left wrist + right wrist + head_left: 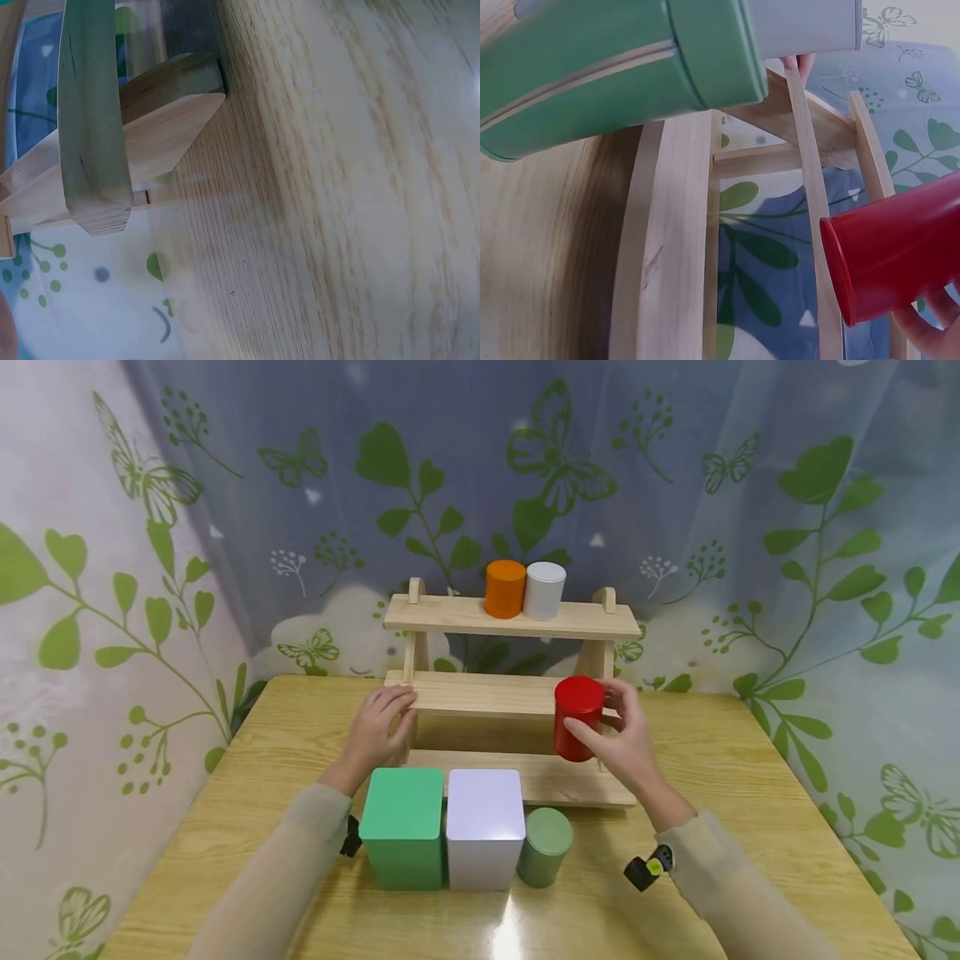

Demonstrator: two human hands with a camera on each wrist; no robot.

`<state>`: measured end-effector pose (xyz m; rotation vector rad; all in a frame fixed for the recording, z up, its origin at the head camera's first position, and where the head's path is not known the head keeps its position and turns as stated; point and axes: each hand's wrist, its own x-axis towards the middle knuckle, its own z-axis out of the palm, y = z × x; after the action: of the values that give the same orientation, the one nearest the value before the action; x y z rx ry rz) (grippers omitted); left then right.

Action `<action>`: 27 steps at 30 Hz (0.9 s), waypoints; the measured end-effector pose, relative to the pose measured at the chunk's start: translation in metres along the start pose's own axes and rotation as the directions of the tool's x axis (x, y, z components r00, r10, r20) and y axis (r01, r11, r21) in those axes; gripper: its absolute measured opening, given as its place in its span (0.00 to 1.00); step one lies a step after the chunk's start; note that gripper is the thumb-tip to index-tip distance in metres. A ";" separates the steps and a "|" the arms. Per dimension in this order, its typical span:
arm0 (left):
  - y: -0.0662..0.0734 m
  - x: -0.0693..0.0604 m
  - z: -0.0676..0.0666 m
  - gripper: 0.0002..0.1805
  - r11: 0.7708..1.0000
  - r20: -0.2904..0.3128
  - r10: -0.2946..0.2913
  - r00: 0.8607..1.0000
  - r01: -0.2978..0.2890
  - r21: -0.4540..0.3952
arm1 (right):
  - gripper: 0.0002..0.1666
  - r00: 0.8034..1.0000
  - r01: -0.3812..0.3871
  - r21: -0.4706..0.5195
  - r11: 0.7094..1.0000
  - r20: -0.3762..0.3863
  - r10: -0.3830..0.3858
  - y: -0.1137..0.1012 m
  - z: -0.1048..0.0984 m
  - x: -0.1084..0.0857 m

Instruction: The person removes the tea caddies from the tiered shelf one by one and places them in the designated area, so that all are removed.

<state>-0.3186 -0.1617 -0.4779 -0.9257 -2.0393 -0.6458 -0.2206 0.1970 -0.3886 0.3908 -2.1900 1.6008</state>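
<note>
My right hand (630, 739) grips a red cylindrical canister (578, 718), thumb on its near side. The canister is upright in front of the right part of the middle board of a three-tier wooden shelf (480, 693). In the right wrist view the red canister (900, 251) appears apart from the boards, with fingertips (926, 326) on it. My left hand (375, 735) holds the left end of the middle board, its fingers on top and the thumb lower. On the top board stand an orange canister (506, 589) and a white canister (543, 591), side by side.
Before the shelf, on the wooden table (300, 735), stand a green square tin (405, 827), a pale lilac square tin (485, 827) and a green round canister (545, 847) in a row. Behind hangs a leaf-patterned curtain (465, 468).
</note>
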 end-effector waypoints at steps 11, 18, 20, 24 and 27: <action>0.001 0.000 0.000 0.15 1.000 0.006 0.001 1.000 -0.001 0.006 | 0.33 0.999 -0.036 -0.028 0.999 -0.028 0.036 -0.024 -0.010 -0.024; 0.000 -0.001 0.000 0.15 1.000 0.015 -0.013 1.000 0.013 -0.001 | 0.33 0.999 -0.033 -0.035 0.999 -0.038 0.032 -0.018 -0.016 -0.033; 0.000 0.000 0.000 0.15 1.000 0.017 -0.016 1.000 0.016 -0.002 | 0.32 0.999 -0.033 -0.039 0.999 -0.037 0.032 -0.016 -0.018 -0.036; 0.001 0.000 0.000 0.15 1.000 0.013 -0.012 1.000 0.012 -0.003 | 0.32 0.999 -0.034 -0.055 0.998 -0.029 0.033 -0.012 -0.020 -0.044; 0.001 0.000 0.000 0.15 1.000 0.004 -0.006 1.000 0.006 -0.002 | 0.32 0.999 -0.032 -0.070 0.997 -0.021 0.031 -0.011 -0.021 -0.051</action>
<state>-0.3180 -0.1611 -0.4775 -0.9235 -2.0463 -0.6490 -0.1681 0.2129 -0.3980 0.3199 -2.2406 1.5324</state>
